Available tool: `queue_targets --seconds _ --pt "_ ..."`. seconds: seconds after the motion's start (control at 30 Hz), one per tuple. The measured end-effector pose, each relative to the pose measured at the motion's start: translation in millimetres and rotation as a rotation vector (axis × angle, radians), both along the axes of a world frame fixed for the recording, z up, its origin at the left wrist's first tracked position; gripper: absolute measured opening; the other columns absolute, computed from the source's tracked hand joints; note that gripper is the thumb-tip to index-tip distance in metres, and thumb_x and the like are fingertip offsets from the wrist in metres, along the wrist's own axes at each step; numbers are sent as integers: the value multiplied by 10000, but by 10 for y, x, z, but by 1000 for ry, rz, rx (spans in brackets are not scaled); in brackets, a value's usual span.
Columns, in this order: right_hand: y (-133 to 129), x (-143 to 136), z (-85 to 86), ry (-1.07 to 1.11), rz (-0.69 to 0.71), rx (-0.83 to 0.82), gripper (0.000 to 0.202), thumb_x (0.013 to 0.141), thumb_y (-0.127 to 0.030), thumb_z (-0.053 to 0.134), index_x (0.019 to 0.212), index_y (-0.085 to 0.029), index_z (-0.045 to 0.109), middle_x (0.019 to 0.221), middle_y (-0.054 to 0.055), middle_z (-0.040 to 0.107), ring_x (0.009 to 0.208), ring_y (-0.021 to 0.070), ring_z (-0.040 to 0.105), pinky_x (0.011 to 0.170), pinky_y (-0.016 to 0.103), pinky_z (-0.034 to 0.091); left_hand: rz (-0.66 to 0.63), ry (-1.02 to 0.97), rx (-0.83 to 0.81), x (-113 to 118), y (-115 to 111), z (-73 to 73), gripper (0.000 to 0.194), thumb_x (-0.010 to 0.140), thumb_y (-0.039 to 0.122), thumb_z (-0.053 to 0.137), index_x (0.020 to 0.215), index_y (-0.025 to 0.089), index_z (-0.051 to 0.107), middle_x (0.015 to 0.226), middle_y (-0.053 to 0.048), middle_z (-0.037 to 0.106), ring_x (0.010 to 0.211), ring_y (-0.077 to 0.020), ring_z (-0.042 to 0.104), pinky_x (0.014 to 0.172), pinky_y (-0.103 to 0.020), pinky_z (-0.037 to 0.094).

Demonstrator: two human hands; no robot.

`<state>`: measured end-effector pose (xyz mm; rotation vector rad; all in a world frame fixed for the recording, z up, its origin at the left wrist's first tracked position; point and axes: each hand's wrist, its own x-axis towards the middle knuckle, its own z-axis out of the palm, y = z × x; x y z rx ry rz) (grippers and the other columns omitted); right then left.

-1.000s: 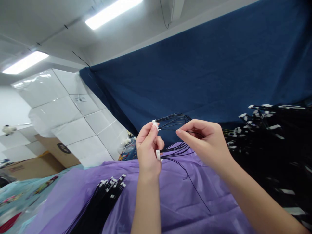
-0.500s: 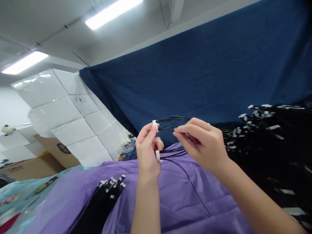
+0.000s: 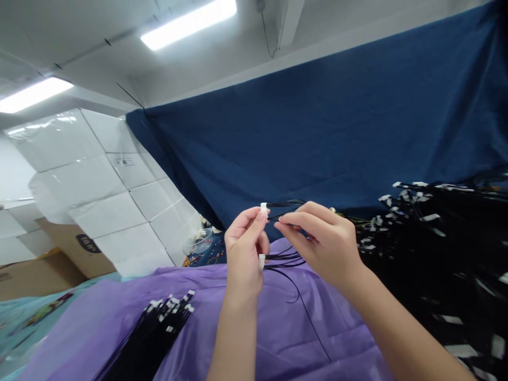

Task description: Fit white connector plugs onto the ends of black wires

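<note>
The scene is being viewed from the head, forward and downward. The left hand (image 3: 245, 243) and right hand (image 3: 327, 238) are being seen closely.

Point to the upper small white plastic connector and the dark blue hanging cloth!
Upper small white plastic connector (image 3: 264, 207): head view, its top end.
Dark blue hanging cloth (image 3: 313, 127): head view, its middle.

Purple cloth (image 3: 301, 317), plain navy curtain (image 3: 317, 132), white connectors (image 3: 264, 209), black wires (image 3: 286, 203).

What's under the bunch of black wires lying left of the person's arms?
Purple cloth shows around the black wires. The part right under them is covered, so I can't tell what's there.
</note>
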<state>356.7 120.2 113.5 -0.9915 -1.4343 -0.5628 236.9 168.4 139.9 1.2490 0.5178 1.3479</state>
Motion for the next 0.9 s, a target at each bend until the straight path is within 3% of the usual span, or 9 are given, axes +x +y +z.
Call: queue_targets --seconds 0.7,0.9 --pt "14 -64 16 -79 -69 88 72 864 -143 624 796 -165 634 714 -14 600 544 60 495 519 206 383 -74 -16 -4 17 -32 -68 193 778 336 706 830 157 653 459 78 359 340 -11 257 377 -170 200" --pt "7 -52 8 -52 -35 56 64 868 -153 623 807 -163 639 731 -14 601 569 57 493 528 206 384 -68 -14 -24 27 -33 -49 204 775 328 703 828 140 646 499 65 430 331 -5 277 378 -174 216"
